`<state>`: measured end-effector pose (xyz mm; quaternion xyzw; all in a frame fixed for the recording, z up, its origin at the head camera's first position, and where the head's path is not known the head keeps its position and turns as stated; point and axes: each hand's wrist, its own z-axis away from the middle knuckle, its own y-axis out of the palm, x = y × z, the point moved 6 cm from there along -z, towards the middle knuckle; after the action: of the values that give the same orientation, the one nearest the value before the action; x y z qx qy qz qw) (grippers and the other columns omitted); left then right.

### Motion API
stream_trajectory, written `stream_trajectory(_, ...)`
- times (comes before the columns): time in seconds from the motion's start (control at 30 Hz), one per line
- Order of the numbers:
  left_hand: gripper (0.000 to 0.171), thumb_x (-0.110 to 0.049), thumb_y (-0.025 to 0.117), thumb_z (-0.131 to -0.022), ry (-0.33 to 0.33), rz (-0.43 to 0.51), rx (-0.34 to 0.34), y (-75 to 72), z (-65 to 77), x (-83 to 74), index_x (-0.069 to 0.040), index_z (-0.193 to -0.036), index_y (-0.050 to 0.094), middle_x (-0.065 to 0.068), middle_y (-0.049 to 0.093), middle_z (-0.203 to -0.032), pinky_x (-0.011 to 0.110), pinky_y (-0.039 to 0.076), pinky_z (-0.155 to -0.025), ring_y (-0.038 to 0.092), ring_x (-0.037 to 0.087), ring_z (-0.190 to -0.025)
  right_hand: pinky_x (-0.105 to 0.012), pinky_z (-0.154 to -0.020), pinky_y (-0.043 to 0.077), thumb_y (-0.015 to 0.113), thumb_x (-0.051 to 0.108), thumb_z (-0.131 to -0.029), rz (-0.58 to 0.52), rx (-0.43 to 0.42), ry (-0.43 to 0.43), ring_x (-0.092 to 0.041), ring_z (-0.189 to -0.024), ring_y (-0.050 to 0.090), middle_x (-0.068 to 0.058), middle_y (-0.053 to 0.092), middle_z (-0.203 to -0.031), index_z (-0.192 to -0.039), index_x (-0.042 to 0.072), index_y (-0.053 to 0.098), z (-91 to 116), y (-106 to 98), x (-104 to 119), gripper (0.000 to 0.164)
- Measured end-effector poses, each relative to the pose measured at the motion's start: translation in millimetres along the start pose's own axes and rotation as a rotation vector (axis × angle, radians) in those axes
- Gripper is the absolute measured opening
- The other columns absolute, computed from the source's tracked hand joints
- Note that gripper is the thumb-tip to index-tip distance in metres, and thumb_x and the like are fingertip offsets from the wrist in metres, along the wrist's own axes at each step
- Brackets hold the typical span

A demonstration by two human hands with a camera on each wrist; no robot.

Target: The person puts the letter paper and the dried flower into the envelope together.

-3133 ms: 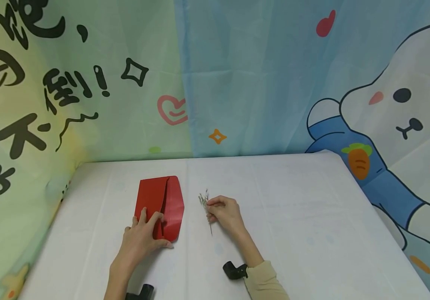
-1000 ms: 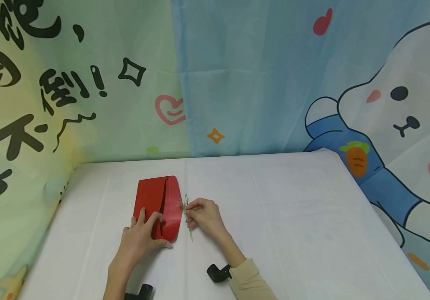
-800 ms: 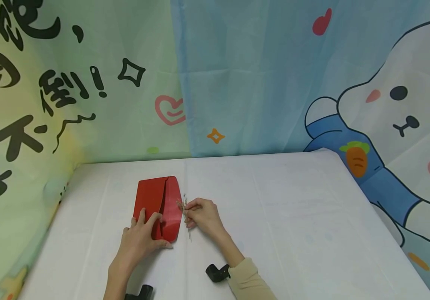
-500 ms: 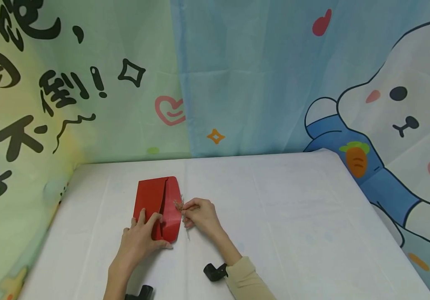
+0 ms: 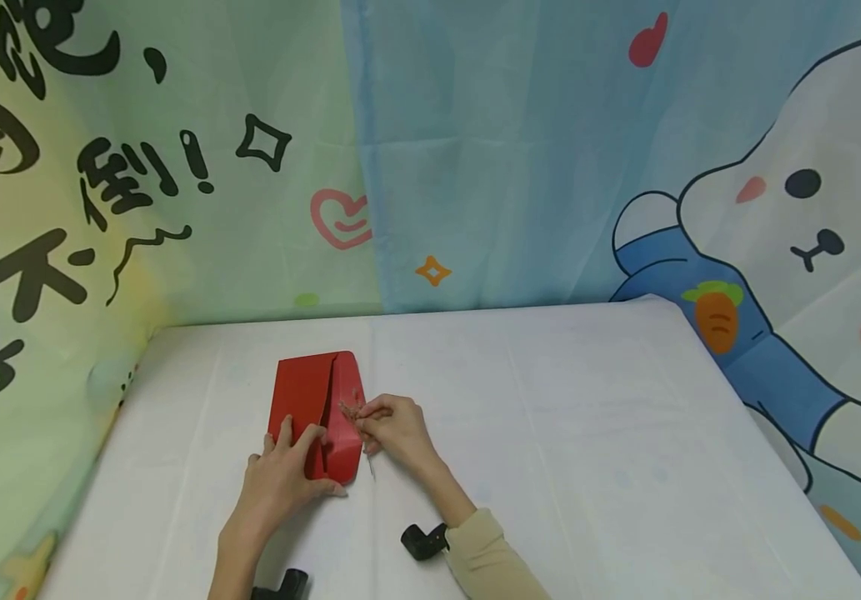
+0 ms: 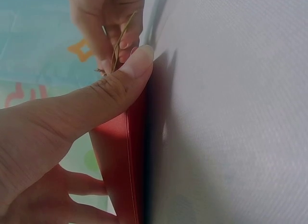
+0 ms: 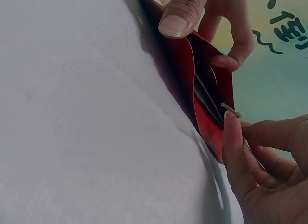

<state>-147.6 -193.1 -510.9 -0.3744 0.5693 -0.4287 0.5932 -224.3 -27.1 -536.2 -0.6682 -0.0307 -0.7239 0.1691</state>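
A red paper envelope [image 5: 301,387] lies on the white tabletop, its flap [image 5: 349,379] folded out to the right. My left hand [image 5: 276,475] grips its near end, thumb at the flap's lower corner and fingertips by the opening. In the right wrist view the envelope's mouth [image 7: 204,111] gapes, with a pale edge inside. Between thumb and fingers, my right hand [image 5: 397,429] pinches a thin dried flower sprig [image 5: 348,410], its head over the flap and its stem pointing toward me. The sprig's middle is hidden by the fingers.
White cloth covers the table [image 5: 588,433]. Behind it hangs a printed curtain [image 5: 505,167] with a cartoon bear and lettering. Black wrist cameras sit on the left [image 5: 282,585] and right wrist [image 5: 424,542].
My right hand has carried the sprig leftward from the bare cloth until its head lies over the envelope's flap. My left hand and the envelope have stayed nearly still.
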Motion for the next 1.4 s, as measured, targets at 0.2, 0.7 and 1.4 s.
stream_trajectory(0.2, 0.079, -0.050, 0.095, -0.064, -0.007, 0.004, 0.003, 0.5, -0.4, 0.7, -0.018, -0.126, 0.059, 0.039, 0.047, -0.145, 0.071, 0.050, -0.085, 0.048, 0.068, -0.123, -0.029, -0.052, 0.058, 0.074, -0.003, -0.088, 0.016, -0.006, 0.005, -0.019, -0.054, 0.070, -0.016, 0.075, -0.079, -0.092, -0.005, 0.072, -2.2, 3.9, 0.9, 0.005)
stream_trajectory(0.7, 0.081, -0.050, 0.095, -0.064, -0.009, 0.022, 0.003, 1.6, -0.9, 1.5, -0.018, -0.128, 0.058, 0.038, 0.047, -0.145, 0.069, 0.049, -0.084, 0.048, 0.064, -0.124, -0.031, -0.051, 0.059, 0.071, -0.005, -0.089, -0.013, 0.013, 0.001, -0.018, -0.051, 0.069, -0.016, 0.074, -0.074, -0.092, -0.007, 0.071, -8.2, 17.4, -3.7, 0.004)
stream_trajectory(1.4, 0.081, -0.051, 0.094, -0.064, -0.012, 0.009, 0.012, 2.3, -1.9, 2.9, -0.018, -0.129, 0.058, 0.038, 0.046, -0.146, 0.070, 0.048, -0.085, 0.049, 0.063, -0.124, -0.022, -0.048, 0.054, 0.072, -0.004, -0.089, 0.170, -0.034, -0.026, -0.016, -0.049, 0.068, -0.007, 0.072, -0.071, -0.087, 0.001, 0.072, -12.2, 29.0, 5.6, 0.005)
